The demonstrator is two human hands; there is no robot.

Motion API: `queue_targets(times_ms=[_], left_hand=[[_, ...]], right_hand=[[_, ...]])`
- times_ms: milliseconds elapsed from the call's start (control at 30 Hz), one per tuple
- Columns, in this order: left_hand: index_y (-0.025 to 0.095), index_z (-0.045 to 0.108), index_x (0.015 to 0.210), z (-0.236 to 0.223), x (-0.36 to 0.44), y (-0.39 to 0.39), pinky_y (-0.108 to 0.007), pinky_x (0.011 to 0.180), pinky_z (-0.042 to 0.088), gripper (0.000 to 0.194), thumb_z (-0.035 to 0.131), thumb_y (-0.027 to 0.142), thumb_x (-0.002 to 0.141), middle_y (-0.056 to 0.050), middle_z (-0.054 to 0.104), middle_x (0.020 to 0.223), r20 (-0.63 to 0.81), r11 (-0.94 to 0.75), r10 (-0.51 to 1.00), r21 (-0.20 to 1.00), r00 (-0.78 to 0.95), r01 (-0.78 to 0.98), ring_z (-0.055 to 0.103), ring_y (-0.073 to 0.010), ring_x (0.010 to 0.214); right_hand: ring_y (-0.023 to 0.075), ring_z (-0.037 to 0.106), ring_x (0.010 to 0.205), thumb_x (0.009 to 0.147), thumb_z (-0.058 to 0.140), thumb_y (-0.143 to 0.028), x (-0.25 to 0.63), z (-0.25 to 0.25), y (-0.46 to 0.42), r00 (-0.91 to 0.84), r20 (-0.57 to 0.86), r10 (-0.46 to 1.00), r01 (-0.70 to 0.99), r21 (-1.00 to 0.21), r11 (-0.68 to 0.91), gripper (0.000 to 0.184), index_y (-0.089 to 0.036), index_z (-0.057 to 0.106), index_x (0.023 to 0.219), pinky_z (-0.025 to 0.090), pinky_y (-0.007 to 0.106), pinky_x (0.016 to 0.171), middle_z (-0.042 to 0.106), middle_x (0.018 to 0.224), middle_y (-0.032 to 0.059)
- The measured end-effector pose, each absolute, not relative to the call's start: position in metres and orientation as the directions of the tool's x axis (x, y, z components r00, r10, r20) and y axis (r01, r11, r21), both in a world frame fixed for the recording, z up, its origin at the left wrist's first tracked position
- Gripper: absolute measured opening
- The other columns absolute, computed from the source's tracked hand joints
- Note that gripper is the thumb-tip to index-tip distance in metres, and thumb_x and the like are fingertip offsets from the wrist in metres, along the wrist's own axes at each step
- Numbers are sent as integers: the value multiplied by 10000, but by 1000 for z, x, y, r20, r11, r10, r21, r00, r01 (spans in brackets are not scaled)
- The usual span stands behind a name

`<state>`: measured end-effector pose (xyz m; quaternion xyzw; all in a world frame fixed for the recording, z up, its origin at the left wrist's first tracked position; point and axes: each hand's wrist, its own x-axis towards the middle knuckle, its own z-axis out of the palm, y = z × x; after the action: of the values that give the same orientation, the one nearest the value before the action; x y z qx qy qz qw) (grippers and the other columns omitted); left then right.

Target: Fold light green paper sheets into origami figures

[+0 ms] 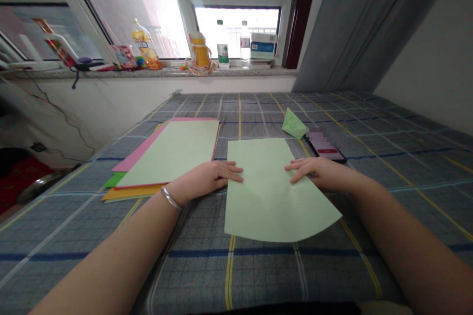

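A pale green sheet of paper lies on the checked cloth in front of me, its near edge curving. My left hand rests at the sheet's left edge, fingers stretched out flat over it. On the opposite side, my right hand has its fingers apart and laid on the right edge. Neither thumb shows clearly. Left of the sheet is a stack of coloured paper, pale green on top, with pink, green and orange edges sticking out. Beyond the right hand stands a folded green paper piece.
A phone with a lit screen lies beside the folded piece. The grey checked cloth covers the surface. Along the windowsill at the back are a yellow drink bottle, a yellow cup, two clear bottles and boxes.
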<state>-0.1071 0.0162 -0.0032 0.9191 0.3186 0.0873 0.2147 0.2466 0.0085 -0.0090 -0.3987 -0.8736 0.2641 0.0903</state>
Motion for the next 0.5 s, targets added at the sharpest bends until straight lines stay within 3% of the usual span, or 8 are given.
queue_targets(times_ms=[67,200,333,433,500], left_hand=[[288,647,1168,-1,-108,16,-369,1104,336,348,434,212,904,22,601,1278,13,-676,624,509,781,532,453,-169,1290],[269,687,1094,6,-110,12,-366,1046,385,290,502,262,871,-3,661,1188,-3,-557,667,662,745,501,525,-201,1214],[207,722,872,12,-109,6,-296,794,488,263,549,401,832,-8,718,897,-101,-410,747,708,657,575,640,-200,866],[168,658,714,8,-102,5,-247,583,429,384,499,496,836,13,612,636,-151,-318,829,664,538,676,561,-154,606],[165,624,764,2,-95,6,-241,543,384,407,450,521,856,19,568,625,-82,-284,892,662,444,693,517,-140,572]], right_hand=[[262,541,1192,801,603,-322,246,-7,6,-636,-36,771,634,-594,495,199,-274,762,911,388,416,1028,663,1192,41],[247,641,991,776,617,-416,245,3,-1,-617,-95,781,568,-741,359,287,-220,738,946,472,365,899,712,1052,52],[216,641,785,758,603,-516,249,4,2,-518,-162,840,681,-672,291,345,-197,718,824,492,317,738,717,848,44],[165,567,556,769,529,-632,251,-5,8,-337,-208,918,739,-663,121,488,-168,654,688,436,272,533,647,627,43],[134,501,466,788,482,-662,249,-12,13,-229,-214,950,734,-679,24,532,-169,600,629,384,257,466,583,533,31]])
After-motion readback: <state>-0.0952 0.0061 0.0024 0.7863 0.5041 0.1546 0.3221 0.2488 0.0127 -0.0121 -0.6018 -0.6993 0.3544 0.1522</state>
